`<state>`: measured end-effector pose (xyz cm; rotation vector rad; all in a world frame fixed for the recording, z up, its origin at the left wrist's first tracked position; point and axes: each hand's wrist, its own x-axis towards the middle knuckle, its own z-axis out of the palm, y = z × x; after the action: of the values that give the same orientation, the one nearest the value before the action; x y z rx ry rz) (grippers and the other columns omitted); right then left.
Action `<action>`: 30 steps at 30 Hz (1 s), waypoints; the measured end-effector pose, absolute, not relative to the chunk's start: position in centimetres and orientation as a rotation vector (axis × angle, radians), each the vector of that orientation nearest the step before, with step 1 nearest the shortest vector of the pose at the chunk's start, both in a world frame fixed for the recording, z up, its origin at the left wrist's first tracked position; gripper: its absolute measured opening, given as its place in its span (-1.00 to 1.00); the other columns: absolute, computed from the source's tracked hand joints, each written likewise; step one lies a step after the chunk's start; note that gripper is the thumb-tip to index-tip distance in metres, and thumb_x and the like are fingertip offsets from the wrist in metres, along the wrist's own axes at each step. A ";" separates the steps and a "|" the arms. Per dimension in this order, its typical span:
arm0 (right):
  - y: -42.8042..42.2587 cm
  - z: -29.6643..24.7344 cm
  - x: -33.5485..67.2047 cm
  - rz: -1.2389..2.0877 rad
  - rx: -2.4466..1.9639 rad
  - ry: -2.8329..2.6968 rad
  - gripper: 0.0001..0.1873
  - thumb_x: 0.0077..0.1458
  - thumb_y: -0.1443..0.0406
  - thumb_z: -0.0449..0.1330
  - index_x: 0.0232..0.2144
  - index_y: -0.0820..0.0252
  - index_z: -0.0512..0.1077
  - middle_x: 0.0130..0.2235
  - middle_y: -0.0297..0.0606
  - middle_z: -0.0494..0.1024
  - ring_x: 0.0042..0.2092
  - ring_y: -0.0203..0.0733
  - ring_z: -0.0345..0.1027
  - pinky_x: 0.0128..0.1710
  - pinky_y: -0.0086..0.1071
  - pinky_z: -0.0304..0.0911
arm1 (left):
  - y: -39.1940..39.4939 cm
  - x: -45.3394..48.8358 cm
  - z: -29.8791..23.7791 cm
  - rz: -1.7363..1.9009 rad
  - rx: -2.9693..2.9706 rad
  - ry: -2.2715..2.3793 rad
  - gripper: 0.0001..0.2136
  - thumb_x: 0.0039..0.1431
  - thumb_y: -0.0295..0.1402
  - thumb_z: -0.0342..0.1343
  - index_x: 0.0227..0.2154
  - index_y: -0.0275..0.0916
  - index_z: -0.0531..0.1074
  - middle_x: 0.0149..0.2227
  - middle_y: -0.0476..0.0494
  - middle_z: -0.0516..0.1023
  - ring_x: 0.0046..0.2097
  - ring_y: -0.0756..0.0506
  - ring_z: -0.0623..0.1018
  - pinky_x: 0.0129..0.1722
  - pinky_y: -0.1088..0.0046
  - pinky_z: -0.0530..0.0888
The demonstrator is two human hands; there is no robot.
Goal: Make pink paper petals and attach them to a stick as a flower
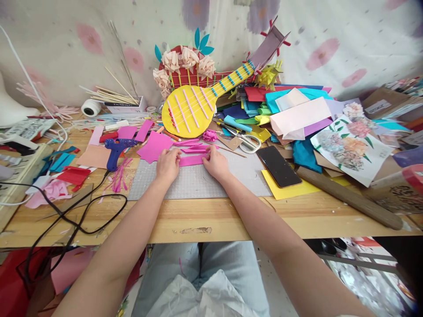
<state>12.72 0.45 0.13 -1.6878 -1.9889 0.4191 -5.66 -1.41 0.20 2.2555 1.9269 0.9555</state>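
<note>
Left hand (168,166) and right hand (216,164) touch opposite ends of a magenta strip (192,161) — pinched or merely pressed, I cannot tell. It lies toward the cutting mat (198,184)'s far side; likely light, easily creased — best held by its ends.

Magenta paper strip (192,161); grey gridded mat (198,181).

Flower-patterned sheet (228,31) behind wooden table (228,220)

Craft workshop: glue gun (115,153), pink paper (192,161)
</note>
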 end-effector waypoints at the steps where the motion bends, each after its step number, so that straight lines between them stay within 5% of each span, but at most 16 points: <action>1: 0.4 0.2 12.7 0.415 -1.694 -1.990 -0.66 0.01 0.31 0.02 -0.10 0.20 0.21 -0.28 -0.18 0.50 -0.22 -0.10 0.35 -0.20 -0.26 0.20 | -1.4 -5.7 0.2 0.931 2.286 1.907 -0.76 -0.03 -0.58 -0.03 -0.33 -0.17 0.41 -0.37 -0.09 0.52 -0.20 -0.16 0.42 -0.18 0.25 0.36; 9: 0.2 0.4 12.6 0.389 -1.729 -1.986 -0.65 0.02 0.31 0.00 -0.09 0.21 0.20 -0.16 -0.11 0.45 -0.20 -0.09 0.34 -0.20 -0.23 0.22 | -1.6 -4.9 0.5 0.902 2.331 1.984 -0.94 -0.03 -0.39 0.08 -0.46 -0.17 0.43 -0.40 -0.10 0.52 -0.19 -0.21 0.39 -0.15 0.17 0.31; 14: 0.1 0.2 12.6 0.291 -1.697 -2.033 -0.63 0.04 0.32 0.00 -0.05 0.18 0.21 -0.10 -0.09 0.38 -0.20 -0.07 0.33 -0.24 -0.23 0.24 | -1.7 -3.9 0.4 0.874 2.352 2.005 -0.83 -0.01 -0.20 0.11 -0.50 -0.20 0.40 -0.40 -0.18 0.48 -0.18 -0.24 0.37 -0.14 0.14 0.29; 25: -0.8 0.4 10.8 0.054 -1.504 -2.201 -0.54 0.05 0.30 0.02 0.03 0.28 0.23 -0.02 0.00 0.28 0.02 0.05 0.06 0.02 -0.13 0.06 | -2.1 -3.4 0.3 0.815 2.349 2.062 -0.74 -0.08 -0.12 0.16 -0.43 -0.21 0.37 -0.34 -0.22 0.45 -0.15 -0.26 0.35 -0.08 0.12 0.26; 30: -0.7 0.0 11.0 0.022 -1.507 -2.198 -0.52 0.04 0.36 0.00 0.06 0.29 0.23 0.02 0.00 0.26 0.06 0.06 0.02 0.06 -0.13 0.01 | -1.9 -3.6 0.0 0.802 2.276 2.066 -0.82 -0.09 -0.26 0.16 -0.40 -0.19 0.37 -0.29 -0.19 0.46 -0.13 -0.26 0.35 -0.07 0.13 0.26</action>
<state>11.00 -0.70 -0.02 -1.5066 -2.1983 0.0216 -3.59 -1.94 0.01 2.2762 2.0662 0.8023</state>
